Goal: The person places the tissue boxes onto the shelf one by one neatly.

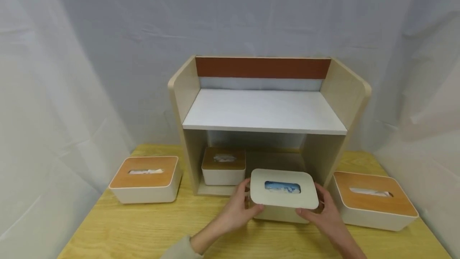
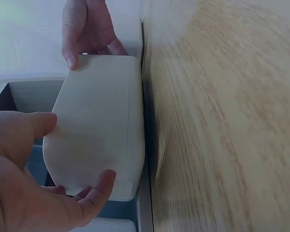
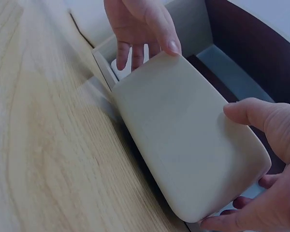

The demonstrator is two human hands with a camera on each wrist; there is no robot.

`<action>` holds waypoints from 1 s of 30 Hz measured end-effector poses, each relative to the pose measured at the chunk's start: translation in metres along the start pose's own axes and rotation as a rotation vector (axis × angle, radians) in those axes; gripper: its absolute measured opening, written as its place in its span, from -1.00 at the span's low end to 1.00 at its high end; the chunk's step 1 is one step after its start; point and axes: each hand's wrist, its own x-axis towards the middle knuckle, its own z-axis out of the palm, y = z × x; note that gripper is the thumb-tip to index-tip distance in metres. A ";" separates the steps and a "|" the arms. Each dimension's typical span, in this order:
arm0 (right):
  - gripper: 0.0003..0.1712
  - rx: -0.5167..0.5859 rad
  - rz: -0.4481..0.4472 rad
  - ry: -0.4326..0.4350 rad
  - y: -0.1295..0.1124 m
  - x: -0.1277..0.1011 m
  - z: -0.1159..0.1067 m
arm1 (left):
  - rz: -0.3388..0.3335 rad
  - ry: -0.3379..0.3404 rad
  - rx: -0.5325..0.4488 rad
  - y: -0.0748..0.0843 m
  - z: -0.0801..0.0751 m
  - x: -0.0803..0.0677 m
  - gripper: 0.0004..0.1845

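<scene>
where the head view looks down, both hands grip a cream tissue box (image 1: 284, 195) by its ends, the left hand (image 1: 238, 207) and the right hand (image 1: 325, 213) curled round it, on the table (image 1: 143, 227) just in front of the wooden shelf unit (image 1: 264, 111). a small wood-lidded box (image 1: 223, 166) sits in the lower bay; two larger ones (image 1: 145, 179) (image 1: 373, 201) flank the unit.

in the left wrist view, the left hand (image 2: 24, 179) clasps the box (image 2: 99, 130) with thumb and fingers.

in the right wrist view, the right hand (image 3: 266, 159) clasps the box (image 3: 193, 150) likewise.
</scene>
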 end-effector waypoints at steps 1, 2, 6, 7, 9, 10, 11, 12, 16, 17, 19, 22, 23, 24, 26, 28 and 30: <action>0.10 -0.007 -0.001 0.016 -0.001 -0.001 0.001 | -0.009 0.003 0.003 0.000 0.000 -0.001 -0.12; 0.08 -0.010 0.002 0.029 -0.001 -0.002 0.002 | -0.013 0.007 0.005 0.000 0.000 -0.002 -0.13; 0.05 -0.004 0.024 0.059 -0.002 -0.006 0.004 | -0.022 0.015 0.027 0.001 0.000 -0.006 -0.17; 0.05 0.005 0.034 0.063 -0.002 -0.007 0.004 | -0.022 0.018 0.031 0.001 0.000 -0.007 -0.18; 0.06 0.018 0.050 0.066 -0.002 -0.008 0.004 | -0.026 0.024 0.031 0.002 0.001 -0.007 -0.19; 0.06 0.023 0.060 0.067 -0.002 -0.008 0.005 | -0.030 0.028 0.032 0.002 0.001 -0.008 -0.19; 0.06 0.028 0.062 0.067 -0.002 -0.008 0.005 | -0.032 0.034 0.029 0.002 0.002 -0.008 -0.20; 0.06 0.031 0.064 0.066 -0.002 -0.008 0.005 | -0.033 0.041 0.027 0.003 0.003 -0.008 -0.21; 0.03 0.048 0.061 0.060 -0.003 -0.008 0.005 | -0.033 0.064 0.005 0.004 0.005 -0.008 -0.26; 0.01 0.050 0.061 0.060 -0.003 -0.007 0.005 | -0.029 0.065 -0.008 0.004 0.005 -0.009 -0.28; 0.00 0.040 0.059 0.064 -0.003 -0.007 0.005 | -0.021 0.062 -0.029 0.004 0.005 -0.009 -0.30; -0.02 0.025 0.050 0.080 -0.003 -0.006 0.006 | -0.001 0.053 -0.052 0.004 0.006 -0.010 -0.34; -0.03 0.022 0.049 0.084 -0.002 -0.006 0.006 | 0.006 0.049 -0.059 0.004 0.006 -0.010 -0.34; -0.04 0.027 0.047 0.086 -0.002 -0.005 0.006 | 0.015 0.045 -0.063 0.004 0.006 -0.010 -0.34; -0.06 0.041 0.044 0.091 -0.002 -0.005 0.007 | 0.025 0.034 -0.069 0.004 0.006 -0.010 -0.34; -0.08 0.057 0.043 0.088 -0.001 -0.005 0.007 | 0.037 0.027 -0.068 0.003 0.006 -0.010 -0.30; -0.10 0.063 0.040 0.085 -0.001 -0.004 0.008 | 0.043 0.021 -0.068 0.003 0.006 -0.009 -0.26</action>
